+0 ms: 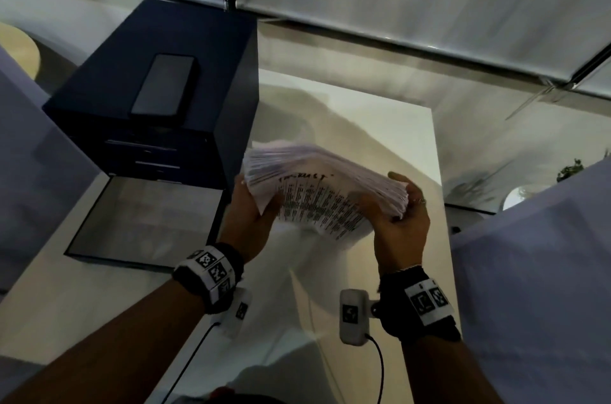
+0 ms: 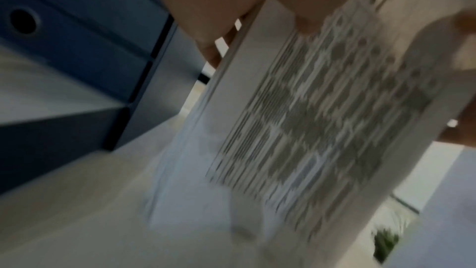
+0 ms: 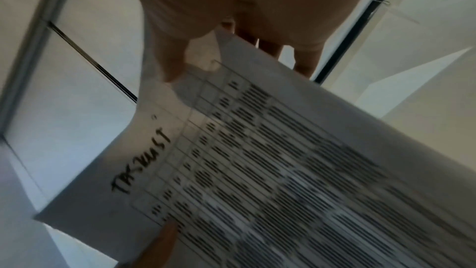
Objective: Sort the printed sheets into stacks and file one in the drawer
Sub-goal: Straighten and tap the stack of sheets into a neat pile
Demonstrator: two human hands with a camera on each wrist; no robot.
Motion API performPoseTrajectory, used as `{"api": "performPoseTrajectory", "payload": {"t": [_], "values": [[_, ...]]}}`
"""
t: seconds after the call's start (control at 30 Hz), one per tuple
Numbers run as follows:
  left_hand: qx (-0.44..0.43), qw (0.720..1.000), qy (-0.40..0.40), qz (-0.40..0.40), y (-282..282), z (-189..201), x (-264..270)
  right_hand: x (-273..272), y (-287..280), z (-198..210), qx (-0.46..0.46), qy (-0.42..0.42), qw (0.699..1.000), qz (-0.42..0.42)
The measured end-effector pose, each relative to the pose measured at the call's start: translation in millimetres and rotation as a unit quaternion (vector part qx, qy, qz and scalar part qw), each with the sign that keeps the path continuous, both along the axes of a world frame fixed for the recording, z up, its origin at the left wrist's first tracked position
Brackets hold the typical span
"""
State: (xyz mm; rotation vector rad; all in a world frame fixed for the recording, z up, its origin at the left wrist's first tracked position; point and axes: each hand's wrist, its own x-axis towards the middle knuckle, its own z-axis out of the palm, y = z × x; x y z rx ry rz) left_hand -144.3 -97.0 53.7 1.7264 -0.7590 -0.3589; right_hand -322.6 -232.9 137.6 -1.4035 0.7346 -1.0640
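So the thick stack of printed sheets (image 1: pixel 325 192) is up in the air over the white worktop (image 1: pixel 380 125), held between both hands and sagging a bit in the middle. Top sheet is a printed table with lines of text and a handwritten heading in black marker; I can't read it cleanly. The far edges of the pages are fanned out and blurry.

The left hand (image 1: pixel 254 215) is grasping the left end, thumb on top and fingers (image 2: pixel 211 56) curled underneath. The right hand (image 1: pixel 401 221) is grasping the right end the same way, thumb pressed on the printed face, fingers (image 3: pixel 306 62) wrapped round the far edge. There's a ring on one of the right fingers.

Just left of the stack sits a dark blue drawer unit (image 1: pixel 158 79) on the worktop, with a black phone (image 1: pixel 165 86) lying flat on its top. Its bottom drawer (image 1: pixel 142 221) is pulled out towards the near side, open, right beside the left hand.

Both wrists have black bands with printed marker squares, plus small cameras with cables. A bit of green plant (image 1: pixel 570 168) shows far right.
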Motion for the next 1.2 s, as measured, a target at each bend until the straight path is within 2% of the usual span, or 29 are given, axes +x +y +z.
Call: {"api": "performPoseTrajectory", "payload": {"t": [0.07, 0.13, 0.2, 0.33, 0.47, 0.57, 0.63, 0.77, 0.87, 0.97, 1.07, 1.13, 1.2], "values": [[-0.035, 0.999, 0.013, -0.008, -1, 13, 3, 2, -1, 11, -0.014, -0.04, 0.999, 0.01], [-0.087, 0.996, 0.024, -0.009, -6, 33, 3, 8, -2, 21, -0.039, -0.041, 0.998, 0.014], [-0.127, 0.992, 0.026, -0.007, -10, 48, 4, 17, -6, 25, -0.049, -0.034, 0.998, -0.021], [-0.159, 0.987, 0.025, 0.0, -16, 67, 10, 24, -16, 23, -0.011, -0.047, 0.996, -0.077], [-0.221, 0.975, -0.031, 0.002, -21, 78, 11, 22, -14, 23, -0.027, -0.047, 0.998, -0.028], [-0.196, 0.977, -0.079, -0.001, -21, 82, 15, 15, -9, 21, -0.029, -0.032, 0.999, 0.016], [-0.177, 0.98, -0.088, 0.001, -19, 82, 19, 14, -7, 17, -0.021, 0.004, 1.0, 0.013], [-0.199, 0.98, -0.011, -0.025, -21, 84, 22, 13, -8, 12, 0.005, 0.042, 0.999, 0.014], [-0.163, 0.983, 0.08, -0.037, -22, 83, 27, 14, -12, 12, 0.009, 0.064, 0.997, 0.034], [-0.117, 0.991, 0.059, -0.02, -26, 88, 27, 13, -18, 15, -0.003, 0.052, 0.998, 0.021], [-0.122, 0.992, 0.043, -0.01, -26, 90, 24, 9, -23, 13, -0.011, 0.046, 0.999, 0.014], [-0.118, 0.99, 0.078, -0.028, -20, 82, 22, 4, -23, 8, -0.022, 0.042, 0.999, 0.017], [-0.103, 0.984, 0.134, -0.055, -14, 74, 19, 3, -21, 11, -0.013, -0.004, 1.0, 0.016]]}}
